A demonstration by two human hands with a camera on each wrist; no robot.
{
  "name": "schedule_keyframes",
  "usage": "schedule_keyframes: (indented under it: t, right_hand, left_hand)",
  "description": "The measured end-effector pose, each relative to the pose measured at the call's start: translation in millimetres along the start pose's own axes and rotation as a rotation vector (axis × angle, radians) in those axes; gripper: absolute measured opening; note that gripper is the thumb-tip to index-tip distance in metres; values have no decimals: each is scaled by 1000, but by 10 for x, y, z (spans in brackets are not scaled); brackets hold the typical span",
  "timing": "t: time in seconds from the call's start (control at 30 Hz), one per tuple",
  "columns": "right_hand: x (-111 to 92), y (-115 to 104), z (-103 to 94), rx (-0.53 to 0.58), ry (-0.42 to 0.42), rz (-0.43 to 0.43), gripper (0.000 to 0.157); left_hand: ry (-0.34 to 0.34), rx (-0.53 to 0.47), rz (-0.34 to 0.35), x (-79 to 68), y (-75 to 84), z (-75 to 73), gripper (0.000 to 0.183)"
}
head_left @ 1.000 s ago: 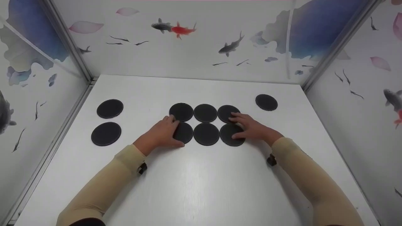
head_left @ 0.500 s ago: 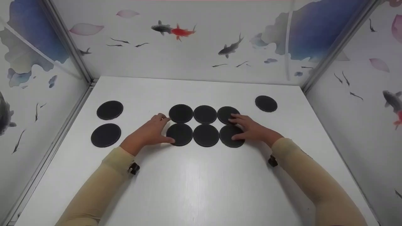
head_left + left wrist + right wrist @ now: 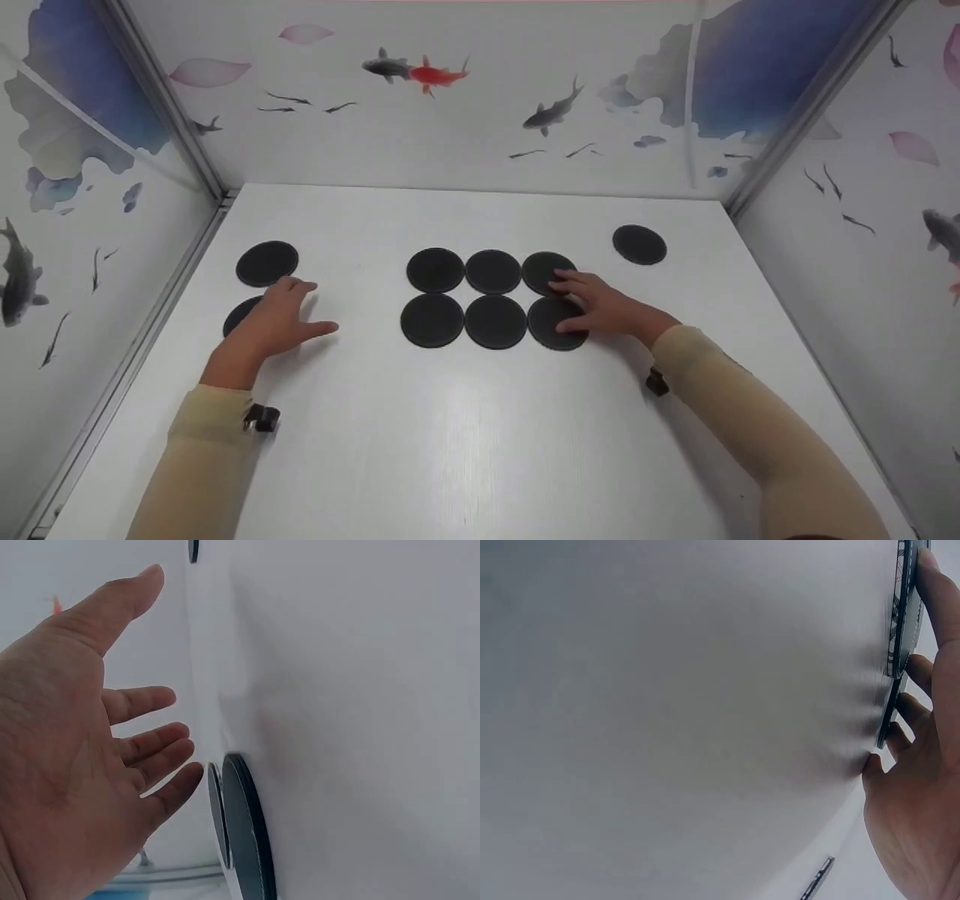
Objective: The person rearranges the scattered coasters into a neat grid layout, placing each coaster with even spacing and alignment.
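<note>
Round black coasters lie flat in two touching rows of three at mid-table; the front left one and back left one are fully visible. My right hand rests its fingertips on the back right coaster and its thumb on the front right coaster. Over on the left, my left hand hovers with thumb and fingers spread and nothing in it. It partly covers a coaster; another coaster lies just beyond its fingers. In the left wrist view, those two coasters sit below the fingers.
A single coaster lies at the back right of the white table. Panels painted with fish, such as the back wall, enclose the table at the back and both sides.
My left hand has let go of the left end of the coaster rows and moved left to the two separate coasters. The right hand has stayed in place.
</note>
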State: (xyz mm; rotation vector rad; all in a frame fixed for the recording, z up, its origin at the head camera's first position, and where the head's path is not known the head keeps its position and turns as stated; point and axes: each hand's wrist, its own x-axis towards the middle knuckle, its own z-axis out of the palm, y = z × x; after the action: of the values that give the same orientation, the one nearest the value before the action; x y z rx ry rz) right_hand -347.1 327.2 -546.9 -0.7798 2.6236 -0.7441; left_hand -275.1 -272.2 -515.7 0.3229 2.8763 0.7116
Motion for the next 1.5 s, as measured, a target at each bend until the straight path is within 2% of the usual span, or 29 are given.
schedule_keyframes:
  t: [0.17, 0.33, 0.63, 0.93, 1.1, 1.33, 1.5]
  right_hand:
    - [11, -7, -37, -8, -6, 10, 91]
    - [27, 2, -45, -4, -11, 19, 92]
    - [8, -30, -63, 25, -3, 2, 89]
    - [6, 42, 20, 27, 4, -2, 90]
    - [0, 55, 45, 30, 5, 1, 91]
    - [9, 62, 58, 30, 3, 10, 91]
    - [7, 40, 42, 24, 11, -3, 89]
  left_hand:
    - [27, -23, -86, -175, -303, -84, 105]
    - [53, -24, -129, -285, -546, -166, 109]
    - [9, -34, -166, -350, -785, -187, 131]
    - [20, -74, -120, -402, -825, -148, 120]
    - [19, -84, -123, -413, -852, -141, 116]
    - [31, -64, -119, -407, -894, -127, 112]
    - [40, -8, -115, -380, -829, -168, 108]
